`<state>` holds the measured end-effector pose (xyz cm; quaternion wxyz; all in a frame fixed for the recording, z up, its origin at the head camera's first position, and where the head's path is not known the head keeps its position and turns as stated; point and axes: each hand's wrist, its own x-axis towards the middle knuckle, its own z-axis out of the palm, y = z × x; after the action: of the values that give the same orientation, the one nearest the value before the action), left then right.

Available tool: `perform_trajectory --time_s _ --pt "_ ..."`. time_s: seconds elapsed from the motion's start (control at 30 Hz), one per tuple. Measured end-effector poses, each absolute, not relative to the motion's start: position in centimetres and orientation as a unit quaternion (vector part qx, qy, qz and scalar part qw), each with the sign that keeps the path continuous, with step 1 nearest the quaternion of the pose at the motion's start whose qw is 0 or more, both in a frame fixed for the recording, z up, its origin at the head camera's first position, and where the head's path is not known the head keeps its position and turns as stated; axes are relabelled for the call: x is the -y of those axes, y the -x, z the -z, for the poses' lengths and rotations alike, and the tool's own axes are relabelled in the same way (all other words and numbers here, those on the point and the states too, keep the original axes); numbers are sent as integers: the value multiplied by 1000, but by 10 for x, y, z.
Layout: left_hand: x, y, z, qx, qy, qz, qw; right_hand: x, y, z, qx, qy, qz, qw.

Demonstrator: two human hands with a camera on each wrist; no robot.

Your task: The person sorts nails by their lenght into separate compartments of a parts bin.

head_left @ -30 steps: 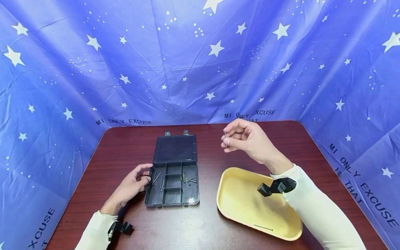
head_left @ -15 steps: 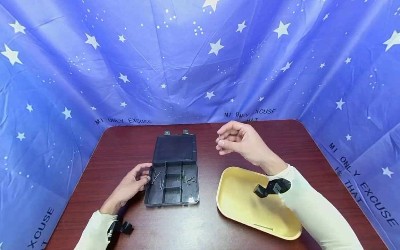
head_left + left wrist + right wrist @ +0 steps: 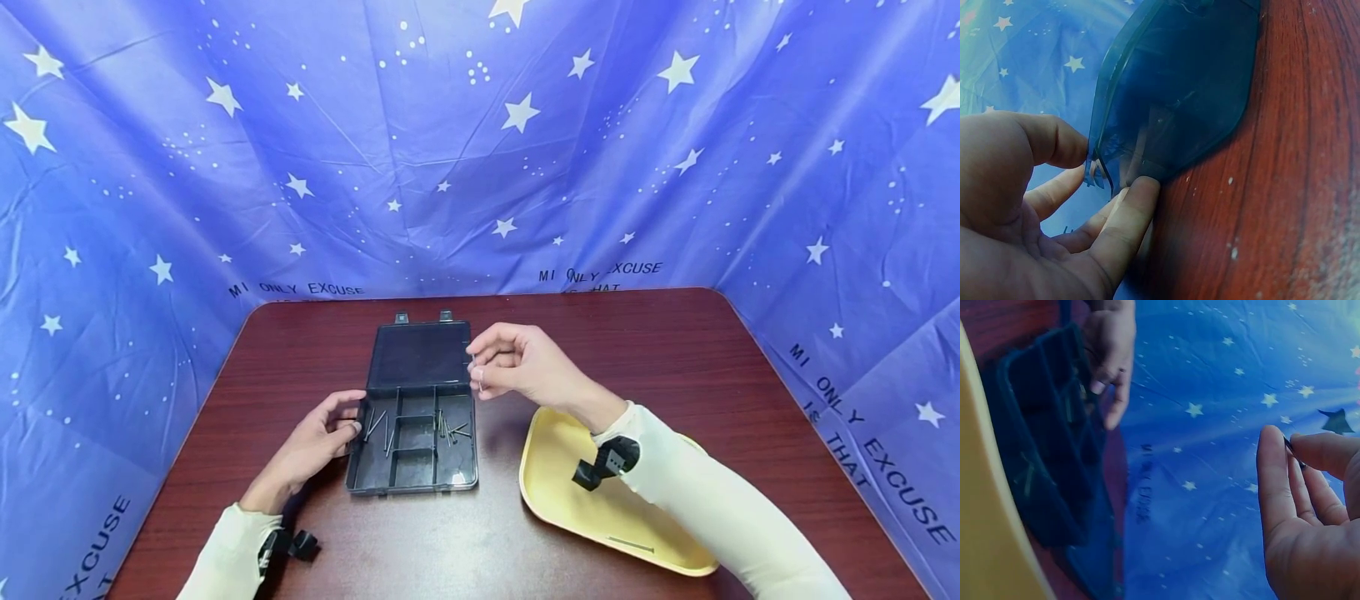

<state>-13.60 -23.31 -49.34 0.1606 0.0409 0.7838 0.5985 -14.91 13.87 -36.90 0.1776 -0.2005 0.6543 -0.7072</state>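
My left hand (image 3: 315,446) grips the left wall of a dark plastic compartment box (image 3: 372,477), thumb and fingers at its edge. Its lid (image 3: 420,354) lies folded back, away from me. Slim metal nails (image 3: 377,427) lie in the left compartment, and several more nails (image 3: 447,429) in the right one. My right hand (image 3: 528,371) hovers just right of the box, near the lid's hinge side. Between its thumb and fingertips it pinches a thin nail (image 3: 1289,444), mostly hidden by the fingers in the head view.
A yellow tray (image 3: 558,479) stands right of the box, partly under my right forearm. One nail (image 3: 630,544) lies in it near the front wall. The dark red wooden table (image 3: 300,350) meets a blue star-patterned curtain (image 3: 420,150) behind and at the sides.
My right hand has moved left and down from above the table behind the tray to the box's right side, carrying the nail. The left hand keeps its hold on the box.
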Motion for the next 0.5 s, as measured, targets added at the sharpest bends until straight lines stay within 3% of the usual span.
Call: perform_trajectory --time_s 0.5 --pt "235 137 495 -789 -37 -591 161 -102 151 410 -664 151 684 261"
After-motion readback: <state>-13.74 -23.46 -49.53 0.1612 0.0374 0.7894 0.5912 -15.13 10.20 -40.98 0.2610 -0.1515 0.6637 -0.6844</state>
